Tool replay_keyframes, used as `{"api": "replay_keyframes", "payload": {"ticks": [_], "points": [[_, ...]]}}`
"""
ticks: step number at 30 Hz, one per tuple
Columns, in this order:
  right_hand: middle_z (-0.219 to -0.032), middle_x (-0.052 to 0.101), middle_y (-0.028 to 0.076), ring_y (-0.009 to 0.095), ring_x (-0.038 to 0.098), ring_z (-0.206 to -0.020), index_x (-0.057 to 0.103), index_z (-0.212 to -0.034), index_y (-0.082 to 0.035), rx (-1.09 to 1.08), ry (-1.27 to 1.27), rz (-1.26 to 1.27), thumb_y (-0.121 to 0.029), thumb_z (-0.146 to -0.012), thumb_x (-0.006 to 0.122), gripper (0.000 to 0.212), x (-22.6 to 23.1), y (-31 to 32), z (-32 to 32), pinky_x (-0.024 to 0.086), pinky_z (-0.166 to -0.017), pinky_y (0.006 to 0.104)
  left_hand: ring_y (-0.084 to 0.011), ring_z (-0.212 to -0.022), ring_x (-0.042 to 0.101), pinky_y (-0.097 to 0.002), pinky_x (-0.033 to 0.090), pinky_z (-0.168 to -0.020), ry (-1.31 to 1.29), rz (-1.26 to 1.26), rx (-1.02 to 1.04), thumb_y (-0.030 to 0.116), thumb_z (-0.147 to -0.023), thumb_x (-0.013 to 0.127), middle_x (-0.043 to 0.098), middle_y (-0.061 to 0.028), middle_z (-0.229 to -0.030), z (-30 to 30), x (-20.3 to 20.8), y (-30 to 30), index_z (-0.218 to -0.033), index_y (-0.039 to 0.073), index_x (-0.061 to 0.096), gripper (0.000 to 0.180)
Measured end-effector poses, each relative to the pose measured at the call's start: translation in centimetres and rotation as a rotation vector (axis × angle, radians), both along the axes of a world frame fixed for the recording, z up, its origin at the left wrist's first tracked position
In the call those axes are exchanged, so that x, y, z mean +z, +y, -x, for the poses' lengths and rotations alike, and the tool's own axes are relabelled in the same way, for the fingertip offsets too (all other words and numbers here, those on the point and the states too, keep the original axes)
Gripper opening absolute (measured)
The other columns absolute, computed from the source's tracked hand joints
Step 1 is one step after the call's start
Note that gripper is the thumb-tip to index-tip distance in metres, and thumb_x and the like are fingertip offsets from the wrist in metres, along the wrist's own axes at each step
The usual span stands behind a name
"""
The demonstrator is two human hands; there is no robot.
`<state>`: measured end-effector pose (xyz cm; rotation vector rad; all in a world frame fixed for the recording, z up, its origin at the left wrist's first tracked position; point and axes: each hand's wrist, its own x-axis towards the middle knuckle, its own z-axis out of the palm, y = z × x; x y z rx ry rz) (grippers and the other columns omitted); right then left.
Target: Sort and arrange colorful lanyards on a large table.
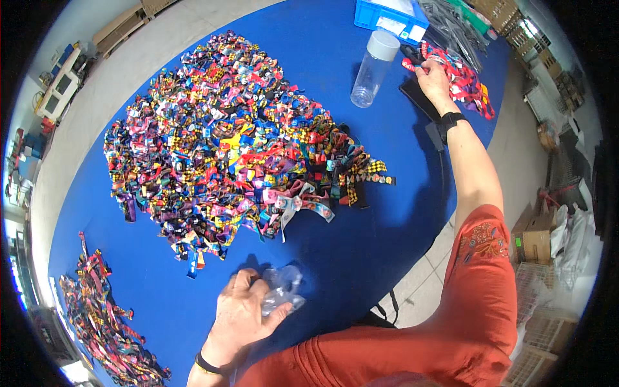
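Observation:
My left hand (240, 316) is low in the middle of the picture, its thumb and fingers closed round a crumpled clear plastic bag (282, 289) just above the blue tabletop. My right hand (434, 82) reaches out to the far right, at the edge of a small pile of red and multicolored printed fabric straps (465, 82). Its fingers are closed on a red printed strap (412, 65). Beside that hand stands a clear plastic bottle (372, 72) with a whitish lid. A flat dark object (419, 100) lies under the wrist.
A large heap of colorful printed straps (219, 142) covers the table's left middle. Another strap pile (106, 322) lies at the near left edge. Farther back are a blue plastic crate (391, 20) and a bundle of grey clear plastic (451, 29). A cardboard box (534, 238) stands beyond the right edge.

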<state>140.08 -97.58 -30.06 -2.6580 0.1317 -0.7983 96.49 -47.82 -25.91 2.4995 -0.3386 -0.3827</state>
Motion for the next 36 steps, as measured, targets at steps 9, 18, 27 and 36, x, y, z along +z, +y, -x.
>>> {"api": "replay_keyframes", "payload": {"ticks": [9,18,27,36], "points": [[-0.136,0.059,0.018,0.036,0.059,-0.125,0.057,-0.137,-0.012,-0.215,0.111,0.116,-0.038,-0.091,0.070,0.054,-1.5,-1.1,-4.6,0.047,-0.103,0.0498,-0.0359,-0.105,0.061,-0.0509,0.050,-0.090,-0.437,-0.328,-0.204,0.031,-0.078,0.077,0.059,-0.0162,-0.122,0.5,-3.9,1.7,-0.097,0.008,0.065,0.032],[-0.144,0.053,0.019,0.036,0.052,-0.134,0.047,-0.149,-0.028,-0.294,0.182,0.201,-0.039,-0.096,0.064,0.056,-3.9,-1.0,-7.0,0.038,-0.109,0.0601,-0.0350,-0.117,0.064,-0.0533,0.043,-0.109,-0.167,0.086,-0.046,0.021,-0.080,0.073,0.072,-0.0090,-0.111,1.0,-2.1,2.8,-0.097,0.006,0.075,0.022],[-0.135,0.061,0.013,0.034,0.058,-0.127,0.069,-0.118,-0.010,-0.338,0.229,0.290,-0.041,-0.100,0.053,0.039,-3.8,-0.1,-6.8,0.038,-0.107,0.0620,-0.0309,-0.105,0.068,-0.0525,0.047,-0.103,-0.231,0.061,-0.095,0.016,-0.075,0.077,0.071,-0.0088,-0.106,0.7,-2.5,2.7,-0.092,0.007,0.069,0.022],[-0.117,0.071,0.017,0.035,0.066,-0.113,0.073,-0.111,-0.011,-0.330,0.193,0.208,-0.041,-0.101,0.048,0.041,-3.4,-0.7,-6.4,0.036,-0.106,0.0598,-0.0319,-0.103,0.069,-0.0489,0.053,-0.096,-0.372,0.008,-0.010,0.005,-0.073,0.075,0.072,-0.0076,-0.100,1.0,-2.8,1.8,-0.078,0.005,0.066,0.010]]}}
